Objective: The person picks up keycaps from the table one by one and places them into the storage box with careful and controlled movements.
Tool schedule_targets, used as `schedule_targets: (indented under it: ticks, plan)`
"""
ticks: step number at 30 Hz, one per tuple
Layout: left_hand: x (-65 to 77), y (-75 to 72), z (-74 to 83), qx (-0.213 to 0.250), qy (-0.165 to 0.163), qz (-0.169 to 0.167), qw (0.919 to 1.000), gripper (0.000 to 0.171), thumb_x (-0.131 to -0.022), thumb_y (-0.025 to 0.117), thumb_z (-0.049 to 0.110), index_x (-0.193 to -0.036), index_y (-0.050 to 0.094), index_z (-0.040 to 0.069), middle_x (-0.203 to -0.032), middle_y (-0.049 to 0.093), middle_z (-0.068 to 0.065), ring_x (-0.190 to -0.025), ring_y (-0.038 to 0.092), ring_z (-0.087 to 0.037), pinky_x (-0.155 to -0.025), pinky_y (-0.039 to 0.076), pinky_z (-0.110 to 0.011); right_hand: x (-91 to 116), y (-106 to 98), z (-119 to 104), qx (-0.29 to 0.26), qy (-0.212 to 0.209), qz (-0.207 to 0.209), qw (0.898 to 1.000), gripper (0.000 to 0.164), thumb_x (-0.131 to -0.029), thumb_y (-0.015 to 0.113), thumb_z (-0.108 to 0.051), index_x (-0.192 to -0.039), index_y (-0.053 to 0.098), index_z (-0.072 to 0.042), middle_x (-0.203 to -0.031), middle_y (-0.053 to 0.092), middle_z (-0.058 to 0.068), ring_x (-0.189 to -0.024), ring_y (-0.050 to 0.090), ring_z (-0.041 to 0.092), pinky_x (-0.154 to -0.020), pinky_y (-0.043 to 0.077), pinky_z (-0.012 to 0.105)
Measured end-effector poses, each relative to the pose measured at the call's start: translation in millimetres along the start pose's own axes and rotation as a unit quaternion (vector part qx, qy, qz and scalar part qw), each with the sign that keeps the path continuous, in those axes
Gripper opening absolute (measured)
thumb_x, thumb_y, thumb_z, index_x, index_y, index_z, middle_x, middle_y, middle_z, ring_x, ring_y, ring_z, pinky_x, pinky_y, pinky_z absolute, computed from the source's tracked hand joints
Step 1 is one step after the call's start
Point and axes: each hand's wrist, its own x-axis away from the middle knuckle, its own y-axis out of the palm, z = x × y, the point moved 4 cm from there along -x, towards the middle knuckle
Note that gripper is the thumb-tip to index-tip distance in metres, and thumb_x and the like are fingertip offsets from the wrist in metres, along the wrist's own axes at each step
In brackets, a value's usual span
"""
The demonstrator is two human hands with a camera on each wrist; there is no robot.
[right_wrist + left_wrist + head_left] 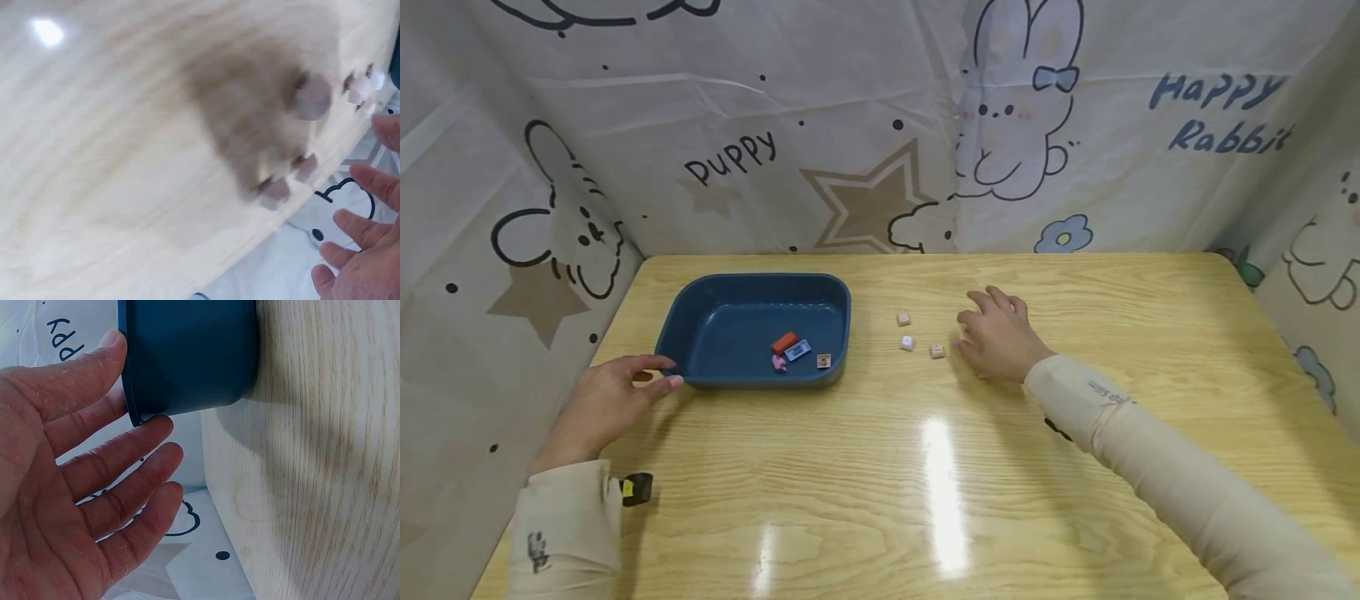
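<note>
My left hand [613,400] is at the near left corner of a dark blue bin [760,382], thumb and index finger around its rim. In the left wrist view, the thumb lies at the rim and the index finger passes behind the bin's edge; the other fingers spread free. My right hand [1000,337] hovers low over the table, its fingers spread and slightly bent, holding nothing. Beside its fingertips sit a beige cube [936,351], a white cube [907,342] and another beige cube [903,319]. In the right wrist view, more small cubes [312,97] lie by this hand, blurred.
Inside the bin lie a red block [785,342], a blue printed block [797,350], a pink piece [779,363] and a brown-beige cube [823,361]. The wooden table [850,500] meets printed cloth walls [820,100] at its back and sides.
</note>
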Motion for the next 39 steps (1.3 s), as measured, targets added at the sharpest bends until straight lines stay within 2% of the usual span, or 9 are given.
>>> schedule_targets:
  ticks: [6, 11, 21, 28, 33, 39]
  plan:
    - [1.1, -1.2, -4.1, -0.002, -0.003, 0.003, 1.0, 0.043, -0.093, 0.059, 0.042, -0.115, 0.067, 0.006, -0.111, 0.066, -0.03, -0.096, 0.064, -0.045, -0.07, 0.051, -0.05, 22.2, 11.9, 14.3, 0.002, -0.011, -0.031, 0.999, 0.042, -0.091, 0.061, -0.036, -0.124, 0.062, -0.008, -0.148, 0.042, 0.019, -0.14, 0.029, 0.046, -0.109, 0.023, 0.067]
    - [1.7, -0.9, -8.3, -0.005, -0.015, -0.001, 0.9999, 0.044, -0.094, 0.058, 0.043, -0.116, 0.066, 0.006, -0.113, 0.065, -0.031, -0.099, 0.063, -0.046, -0.071, 0.051, -0.051, 28.6, 16.8, 15.5, 0.001, -0.016, -0.029, 0.999, 0.034, -0.092, 0.06, -0.034, -0.116, 0.065, -0.009, -0.147, 0.042, 0.02, -0.139, 0.031, 0.048, -0.108, 0.024, 0.068]
    - [3.2, 1.4, -9.6, -0.002, -0.02, -0.01, 0.9997, 0.047, -0.094, 0.056, 0.046, -0.117, 0.065, 0.006, -0.113, 0.066, -0.03, -0.098, 0.063, -0.045, -0.07, 0.051, -0.05, 29.2, 18.4, 12.7, 0.001, -0.023, -0.009, 1.0, 0.017, -0.091, 0.065, -0.026, -0.101, 0.071, -0.013, -0.145, 0.045, 0.019, -0.14, 0.029, 0.047, -0.108, 0.024, 0.068]
    - [1.9, 0.8, -9.2, -0.002, -0.011, 0.003, 0.9999, 0.044, -0.094, 0.057, 0.044, -0.115, 0.066, 0.006, -0.111, 0.066, -0.03, -0.098, 0.064, -0.045, -0.072, 0.051, -0.052, 28.9, 19.0, 13.7, 0.002, -0.024, -0.006, 1.0, 0.017, -0.09, 0.066, -0.026, -0.1, 0.071, -0.013, -0.143, 0.047, 0.019, -0.14, 0.03, 0.047, -0.108, 0.024, 0.068]
    - [2.2, 0.6, -7.1, -0.01, -0.01, -0.003, 0.9999, 0.045, -0.094, 0.057, 0.045, -0.116, 0.066, 0.007, -0.111, 0.067, -0.029, -0.097, 0.064, -0.044, -0.071, 0.051, -0.051, 28.7, 18.8, 11.5, 0.0, -0.032, -0.003, 0.999, 0.017, -0.09, 0.066, -0.025, -0.1, 0.072, -0.013, -0.142, 0.048, 0.019, -0.139, 0.031, 0.048, -0.107, 0.025, 0.068]
    - [-0.4, -1.0, -2.1, -0.018, 0.016, 0.013, 0.9996, 0.041, -0.093, 0.059, 0.04, -0.113, 0.067, 0.006, -0.106, 0.069, -0.027, -0.094, 0.066, -0.043, -0.072, 0.051, -0.052, 18.4, 11.4, -2.6, -0.003, -0.047, 0.001, 0.999, 0.018, -0.092, 0.064, -0.025, -0.102, 0.071, -0.012, -0.143, 0.048, 0.018, -0.14, 0.03, 0.047, -0.108, 0.024, 0.067]
